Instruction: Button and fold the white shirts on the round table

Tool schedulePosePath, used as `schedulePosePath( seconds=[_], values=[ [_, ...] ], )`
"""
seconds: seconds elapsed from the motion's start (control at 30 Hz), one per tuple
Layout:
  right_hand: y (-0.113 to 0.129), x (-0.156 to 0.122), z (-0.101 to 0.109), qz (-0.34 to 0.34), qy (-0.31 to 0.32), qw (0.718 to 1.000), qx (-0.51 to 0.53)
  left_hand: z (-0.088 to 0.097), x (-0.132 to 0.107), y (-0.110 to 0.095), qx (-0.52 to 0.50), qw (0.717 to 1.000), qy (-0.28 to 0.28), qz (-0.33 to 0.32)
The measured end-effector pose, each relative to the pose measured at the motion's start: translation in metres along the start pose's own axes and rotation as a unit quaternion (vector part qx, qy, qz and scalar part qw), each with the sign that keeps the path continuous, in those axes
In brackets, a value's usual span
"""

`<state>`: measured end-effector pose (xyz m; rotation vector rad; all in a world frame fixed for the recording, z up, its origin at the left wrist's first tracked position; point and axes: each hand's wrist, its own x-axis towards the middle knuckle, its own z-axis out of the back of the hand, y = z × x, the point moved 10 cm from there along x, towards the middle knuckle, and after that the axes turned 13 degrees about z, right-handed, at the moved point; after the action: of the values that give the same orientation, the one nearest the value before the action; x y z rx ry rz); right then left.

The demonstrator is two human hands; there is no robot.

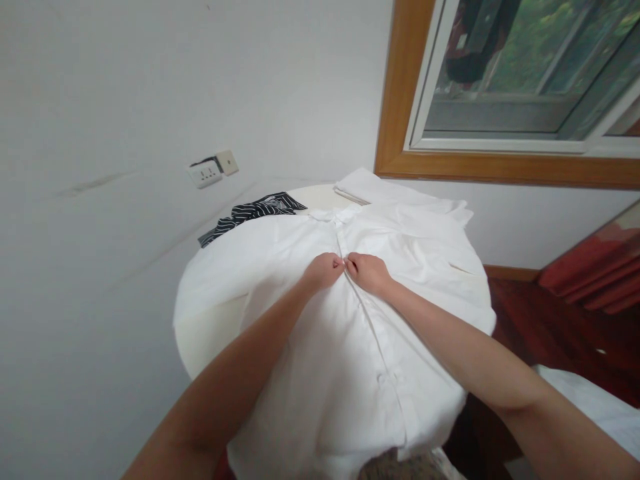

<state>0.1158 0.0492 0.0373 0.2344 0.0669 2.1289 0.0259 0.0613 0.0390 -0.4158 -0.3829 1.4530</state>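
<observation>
A white shirt (320, 360) lies spread face up over a round, cream-coloured table (213, 330), its collar toward the wall and its lower hem hanging over the near edge. Both hands meet at the front placket, a little below the collar. My left hand (324, 270) is closed in a pinch on the left edge of the placket. Close against it, my right hand (367, 272) pinches the other edge. Fingertips hide whatever small part of the placket lies between them. Below the hands the placket edges run down close together.
A black-and-white striped cloth (260, 208) lies at the table's back left. On the wall are a socket (206, 175) and a wooden-framed window (500, 167). A red curtain (595, 267) hangs at right, above a dark wooden floor (520, 327). White fabric (590, 400) shows at lower right.
</observation>
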Motion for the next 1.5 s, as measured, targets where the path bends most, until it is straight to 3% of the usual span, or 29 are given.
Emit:
schedulePosePath(
  seconds=[0.17, 0.37, 0.53, 0.7, 0.8, 0.93, 1.03, 1.5],
  values=[
    [-0.009, 0.004, -0.001, -0.023, -0.007, 0.998, 0.056, 0.007, -0.004, -0.004, 0.070, 0.997, -0.026, 0.012],
    [-0.014, 0.009, -0.003, -0.002, -0.014, 0.994, 0.109, 0.005, -0.003, -0.004, 0.078, 0.997, -0.021, 0.009],
    [-0.032, 0.005, 0.017, -0.031, -0.074, 0.992, 0.101, 0.007, -0.001, -0.001, 0.077, 0.997, -0.017, 0.014],
    [-0.057, -0.004, 0.037, -0.060, -0.116, 0.991, 0.029, 0.025, 0.004, 0.012, 0.108, 0.988, -0.114, 0.009],
    [-0.055, -0.003, 0.024, -0.018, -0.095, 0.995, 0.010, 0.021, 0.005, 0.021, 0.139, 0.980, -0.143, -0.003],
    [-0.049, -0.003, -0.005, 0.005, -0.045, 0.999, -0.025, 0.000, 0.008, 0.032, 0.173, 0.979, -0.110, -0.001],
    [-0.050, -0.001, -0.016, 0.004, -0.021, 0.999, -0.037, -0.005, 0.009, 0.035, 0.177, 0.979, -0.104, 0.003],
    [-0.073, 0.024, -0.015, 0.008, -0.023, 0.998, -0.053, 0.002, 0.033, 0.043, 0.176, 0.977, -0.124, 0.001]
  ],
)
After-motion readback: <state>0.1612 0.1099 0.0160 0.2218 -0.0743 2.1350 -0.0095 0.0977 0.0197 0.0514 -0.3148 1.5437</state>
